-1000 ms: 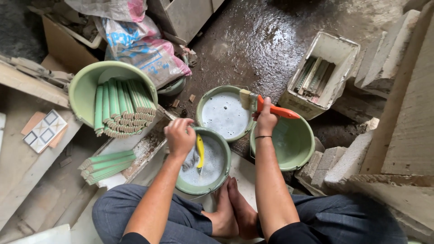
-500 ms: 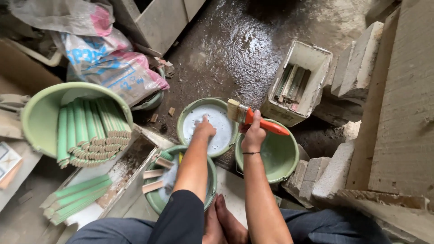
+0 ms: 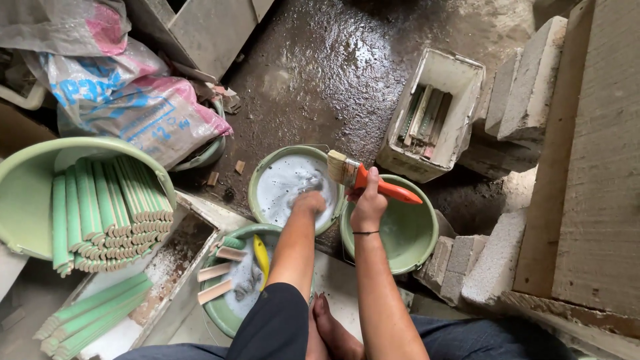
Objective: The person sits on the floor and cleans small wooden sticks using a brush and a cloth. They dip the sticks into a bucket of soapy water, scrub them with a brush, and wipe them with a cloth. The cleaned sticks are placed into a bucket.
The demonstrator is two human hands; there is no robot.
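Note:
My right hand (image 3: 367,202) grips a paintbrush (image 3: 371,181) with an orange handle and pale bristles, held level above the gap between two green buckets. My left hand (image 3: 309,201) is closed and reaches into the middle green bucket (image 3: 263,175), which holds foamy whitish liquid; what the fingers hold is hidden. The right green bucket (image 3: 417,248) sits under my right wrist. A nearer green bucket (image 3: 215,310) holds soapy water, several tile strips and a yellow tool (image 3: 260,253). My bare feet (image 3: 331,330) rest below it.
A large green tub (image 3: 27,167) of stacked green trim tiles stands at left, with more green strips (image 3: 87,314) on a tray below. Plastic sacks (image 3: 137,110) lie at top left. A white crate (image 3: 460,80) of tile pieces and concrete blocks (image 3: 483,267) stand at right on the wet floor.
My left hand left the near bucket and moved forward into the middle bucket. My right hand with the brush stayed about in place. The view shifted rightward.

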